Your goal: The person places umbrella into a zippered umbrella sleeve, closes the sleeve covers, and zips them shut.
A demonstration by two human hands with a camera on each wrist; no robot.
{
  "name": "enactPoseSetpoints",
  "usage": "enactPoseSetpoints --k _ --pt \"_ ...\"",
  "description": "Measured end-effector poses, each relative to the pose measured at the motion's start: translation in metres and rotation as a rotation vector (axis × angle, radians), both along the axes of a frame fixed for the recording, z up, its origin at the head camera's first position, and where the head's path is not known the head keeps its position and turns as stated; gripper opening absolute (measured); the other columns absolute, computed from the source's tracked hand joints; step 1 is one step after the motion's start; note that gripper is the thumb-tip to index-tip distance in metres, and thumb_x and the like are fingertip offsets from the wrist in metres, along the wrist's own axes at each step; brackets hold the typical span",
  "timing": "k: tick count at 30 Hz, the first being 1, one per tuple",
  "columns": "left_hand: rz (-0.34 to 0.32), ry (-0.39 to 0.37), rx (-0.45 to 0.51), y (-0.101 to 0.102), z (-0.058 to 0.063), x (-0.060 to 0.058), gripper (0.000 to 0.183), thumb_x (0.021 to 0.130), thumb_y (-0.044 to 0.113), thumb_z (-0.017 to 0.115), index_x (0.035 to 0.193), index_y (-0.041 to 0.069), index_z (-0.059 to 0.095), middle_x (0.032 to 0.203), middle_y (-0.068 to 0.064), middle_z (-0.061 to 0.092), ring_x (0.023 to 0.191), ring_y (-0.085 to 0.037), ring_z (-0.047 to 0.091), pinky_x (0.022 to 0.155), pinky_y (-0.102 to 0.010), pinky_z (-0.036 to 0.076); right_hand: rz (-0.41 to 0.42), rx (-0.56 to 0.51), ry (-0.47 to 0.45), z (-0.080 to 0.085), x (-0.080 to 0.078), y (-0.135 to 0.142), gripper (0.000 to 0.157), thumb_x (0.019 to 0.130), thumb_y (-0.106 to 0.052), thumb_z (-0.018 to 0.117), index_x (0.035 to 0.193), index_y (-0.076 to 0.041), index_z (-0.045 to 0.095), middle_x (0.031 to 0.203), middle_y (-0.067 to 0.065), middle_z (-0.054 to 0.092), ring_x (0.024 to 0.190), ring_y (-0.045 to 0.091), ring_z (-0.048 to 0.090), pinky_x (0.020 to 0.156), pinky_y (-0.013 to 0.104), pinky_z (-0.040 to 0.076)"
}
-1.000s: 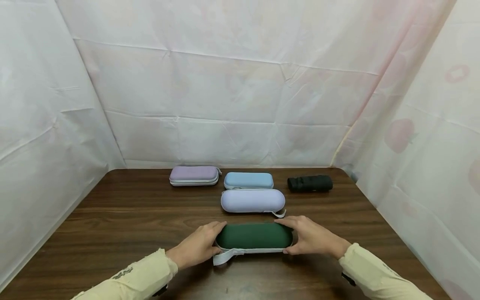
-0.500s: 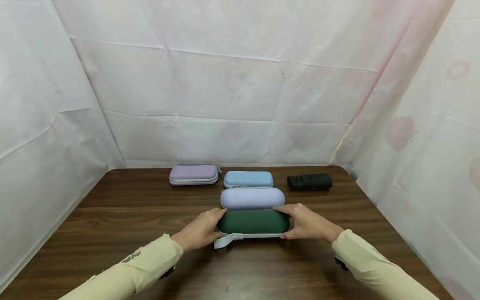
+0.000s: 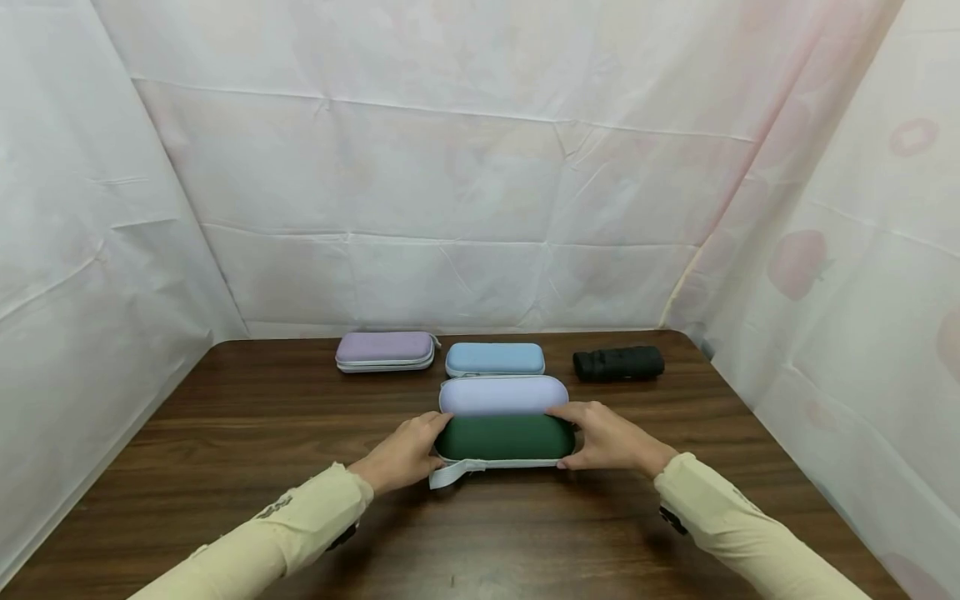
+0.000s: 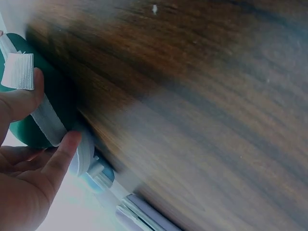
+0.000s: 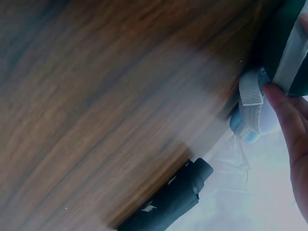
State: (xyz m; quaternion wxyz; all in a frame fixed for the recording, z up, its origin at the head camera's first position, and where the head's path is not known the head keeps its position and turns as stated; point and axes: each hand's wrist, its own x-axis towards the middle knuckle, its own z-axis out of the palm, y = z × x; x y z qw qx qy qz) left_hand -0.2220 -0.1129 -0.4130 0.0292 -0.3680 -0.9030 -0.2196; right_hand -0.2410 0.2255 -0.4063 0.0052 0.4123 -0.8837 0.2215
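Observation:
A dark green zippered case (image 3: pixel 504 437) with a pale zip band and a grey strap loop (image 3: pixel 448 475) lies lengthwise between both hands in the head view. My left hand (image 3: pixel 405 454) grips its left end, thumb on the near side and fingers at the far side. At the opposite end my right hand (image 3: pixel 611 439) holds it the same way. Right behind the green case sits a lavender rounded case (image 3: pixel 504 395), its near edge hidden. In the left wrist view, the thumb presses the green case (image 4: pixel 53 82) beside the strap loop.
A light blue case (image 3: pixel 495 358) stands directly behind the lavender one. To its left is a purple case (image 3: pixel 386 350), and to the right lies a black folded umbrella (image 3: pixel 618 363). White sheeting (image 3: pixel 450 283) rises behind the wooden table (image 3: pixel 225 433).
Both hands have moved the green case forward, away from the person, up against the lavender case. The other cases and the umbrella have stayed in place.

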Motion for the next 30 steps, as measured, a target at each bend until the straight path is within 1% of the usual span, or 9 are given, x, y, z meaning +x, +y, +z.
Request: enactPoseSetpoints --k 3,7,12,15,19,23,25,27,30 --pt "0.007 -0.002 0.002 -0.001 -0.002 -0.001 0.062 0.077 -0.002 0.076 0.129 -0.015 0.045 0.122 -0.025 0.055 0.107 -0.033 0.058 0.085 -0.039 0.05 -0.014 0.011 0.0 0.001 0.0 0.0 0.07 0.075 -0.029 0.082 0.132 -0.001 0.052 0.129 0.013 0.054 0.112 0.022 0.055 0.087 0.038 0.048" --pt "-0.002 0.005 0.008 -0.003 -0.004 -0.002 0.063 0.079 -0.001 0.074 0.131 -0.015 0.043 0.123 -0.025 0.054 0.109 -0.033 0.057 0.087 -0.04 0.049 -0.027 0.018 -0.019 0.002 -0.001 0.0 0.072 0.075 -0.032 0.082 0.133 -0.003 0.051 0.133 0.014 0.05 0.113 0.023 0.054 0.087 0.04 0.048" --pt "0.007 -0.011 -0.037 -0.009 -0.007 -0.002 0.065 0.084 0.007 0.073 0.137 -0.011 0.039 0.128 -0.022 0.052 0.114 -0.031 0.054 0.091 -0.041 0.046 -0.014 0.019 -0.054 0.001 -0.002 0.003 0.074 0.077 -0.034 0.08 0.137 -0.004 0.048 0.136 0.013 0.047 0.114 0.021 0.053 0.087 0.038 0.048" --pt "0.025 -0.013 -0.062 -0.017 -0.009 -0.003 0.063 0.085 0.012 0.072 0.137 -0.007 0.042 0.13 -0.018 0.052 0.117 -0.029 0.053 0.094 -0.041 0.044 0.001 -0.008 -0.105 0.0 -0.004 0.008 0.072 0.078 -0.03 0.08 0.137 -0.004 0.047 0.134 0.011 0.048 0.112 0.022 0.055 0.086 0.036 0.049" --pt "0.078 -0.005 -0.07 -0.031 -0.007 -0.007 0.056 0.087 0.013 0.07 0.134 -0.006 0.046 0.127 -0.017 0.055 0.115 -0.029 0.055 0.093 -0.044 0.044 0.022 -0.043 -0.143 0.003 -0.007 0.023 0.063 0.079 -0.019 0.08 0.132 -0.001 0.051 0.122 0.011 0.054 0.106 0.026 0.059 0.085 0.038 0.05" --pt "0.172 0.022 -0.109 -0.051 -0.004 -0.018 0.056 0.09 0.017 0.066 0.136 -0.006 0.044 0.129 -0.022 0.053 0.116 -0.034 0.053 0.095 -0.049 0.042 0.01 -0.018 -0.095 0.007 -0.013 0.041 0.052 0.08 -0.013 0.078 0.125 0.001 0.056 0.113 0.013 0.057 0.1 0.032 0.06 0.082 0.041 0.051" --pt "0.209 0.047 -0.142 -0.064 -0.003 -0.026 0.057 0.092 0.019 0.065 0.138 -0.006 0.042 0.13 -0.024 0.052 0.118 -0.037 0.051 0.096 -0.051 0.04 -0.027 0.016 -0.062 0.01 -0.017 0.05 0.049 0.081 -0.012 0.077 0.123 0.0 0.057 0.112 0.013 0.058 0.1 0.033 0.059 0.081 0.041 0.051" --pt "0.231 0.076 -0.175 -0.077 -0.001 -0.037 0.058 0.092 0.019 0.064 0.138 -0.007 0.041 0.13 -0.026 0.051 0.12 -0.04 0.048 0.097 -0.054 0.038 -0.07 0.062 -0.031 0.014 -0.022 0.059 0.046 0.082 -0.012 0.076 0.123 -0.001 0.058 0.113 0.012 0.058 0.1 0.033 0.059 0.081 0.041 0.05" --pt "0.254 0.107 -0.222 -0.093 0.007 -0.052 0.059 0.091 0.017 0.065 0.138 -0.009 0.04 0.131 -0.028 0.049 0.121 -0.042 0.047 0.097 -0.054 0.037 -0.147 0.143 -0.003 0.023 -0.03 0.072 0.044 0.083 -0.011 0.075 0.122 0.0 0.058 0.116 0.015 0.058 0.104 0.035 0.058 0.082 0.045 0.049"
